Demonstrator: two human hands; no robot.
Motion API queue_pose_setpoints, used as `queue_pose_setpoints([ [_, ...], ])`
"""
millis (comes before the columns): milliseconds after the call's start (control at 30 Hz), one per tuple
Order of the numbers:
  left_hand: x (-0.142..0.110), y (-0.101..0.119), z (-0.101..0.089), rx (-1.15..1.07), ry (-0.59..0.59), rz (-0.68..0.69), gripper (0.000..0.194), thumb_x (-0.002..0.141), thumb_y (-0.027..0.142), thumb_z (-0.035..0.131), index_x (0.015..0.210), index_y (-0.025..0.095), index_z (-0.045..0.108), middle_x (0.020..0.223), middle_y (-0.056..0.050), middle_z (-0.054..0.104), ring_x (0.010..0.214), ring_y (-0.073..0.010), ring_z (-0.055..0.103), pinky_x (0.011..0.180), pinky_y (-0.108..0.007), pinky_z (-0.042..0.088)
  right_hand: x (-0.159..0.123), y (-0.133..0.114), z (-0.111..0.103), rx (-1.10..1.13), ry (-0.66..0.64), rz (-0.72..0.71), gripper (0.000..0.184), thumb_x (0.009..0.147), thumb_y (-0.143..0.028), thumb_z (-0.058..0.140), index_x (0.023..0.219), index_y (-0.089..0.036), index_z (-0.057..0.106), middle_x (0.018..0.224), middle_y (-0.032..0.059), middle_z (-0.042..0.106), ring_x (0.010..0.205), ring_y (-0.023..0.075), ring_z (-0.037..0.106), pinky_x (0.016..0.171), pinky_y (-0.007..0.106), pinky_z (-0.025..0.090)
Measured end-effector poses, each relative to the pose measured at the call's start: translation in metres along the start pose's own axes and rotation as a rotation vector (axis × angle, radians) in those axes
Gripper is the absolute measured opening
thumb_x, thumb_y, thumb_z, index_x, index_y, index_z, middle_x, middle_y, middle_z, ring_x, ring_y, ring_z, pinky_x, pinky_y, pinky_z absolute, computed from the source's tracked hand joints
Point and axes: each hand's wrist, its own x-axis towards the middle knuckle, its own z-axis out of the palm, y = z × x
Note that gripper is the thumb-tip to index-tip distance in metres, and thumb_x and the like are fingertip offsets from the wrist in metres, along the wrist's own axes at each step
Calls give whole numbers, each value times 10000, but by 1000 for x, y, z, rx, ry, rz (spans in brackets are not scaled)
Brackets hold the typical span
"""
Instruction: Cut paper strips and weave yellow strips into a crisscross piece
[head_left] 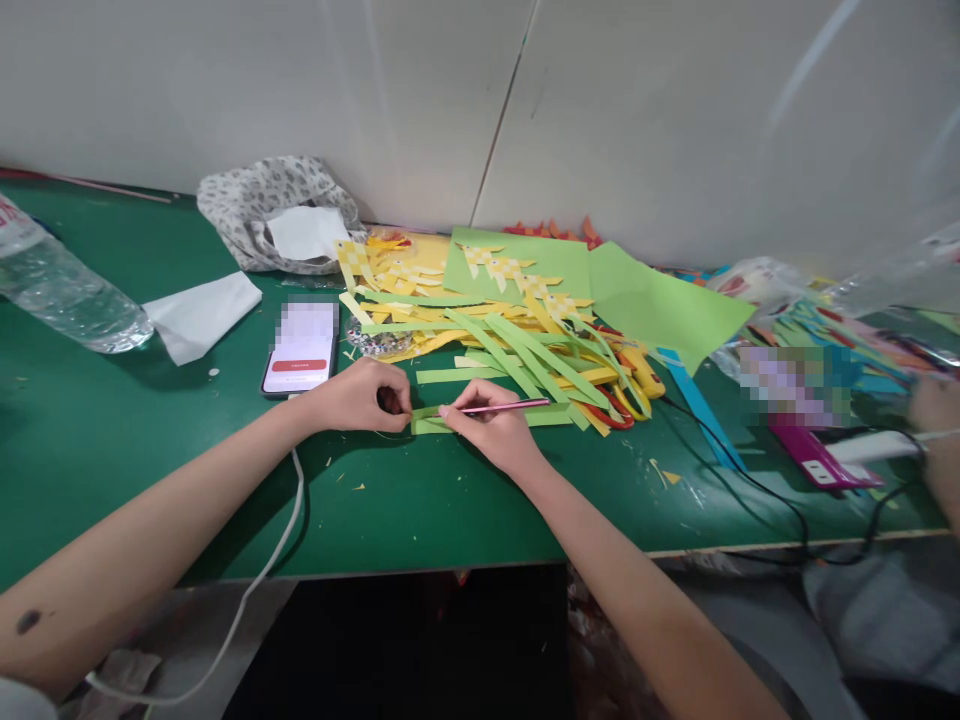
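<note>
My left hand point(369, 396) is closed in a pinch at the left end of a light green paper strip point(551, 414) that lies flat on the table. Between the fingers of my right hand point(491, 422) is a slim pink pen point(514, 405), tilted low over the same strip, its tip hidden by the fingers. Just behind both hands spreads a loose pile of green and yellow paper strips point(517, 355). Woven yellow-and-white paper fish point(510, 268) rest on a green paper sheet point(562, 258) beyond the pile.
Left of the pile are a lit phone point(302, 350) with a white cable point(289, 530), a white paper point(206, 315), a water bottle point(67, 285) and a patterned cloth bag point(247, 200). Rightward lie a yellow glue gun point(637, 370), a purple power strip point(817, 460) and another person's hand point(934, 420).
</note>
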Motion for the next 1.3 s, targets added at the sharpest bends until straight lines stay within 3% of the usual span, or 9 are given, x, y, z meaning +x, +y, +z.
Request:
queue_pose_setpoints([
  [700,0,1,-1,-2,-3,-8,17,666,154,620,657,152,634,662,4,642,568,-83,545,551,-189,428,-1,-1,-1,-26,-43,-30,224,725,-302,686,618,-190,524,565,-24,551,506,96,467,480,229,350],
  [1100,-1,2,0,-14,-10,-8,20,666,145,631,658,159,643,673,9,643,574,-79,549,550,-182,433,0,0,0,-11,3,-21,243,730,-306,680,606,-192,504,535,-31,527,490,94,458,470,230,339],
  [1300,-1,3,0,-16,-15,-14,24,666,144,633,653,158,646,674,6,647,578,-82,554,556,-185,439,-2,-4,-1,-24,-49,-31,222,719,-314,698,612,-187,550,567,-15,568,514,98,481,487,233,364],
])
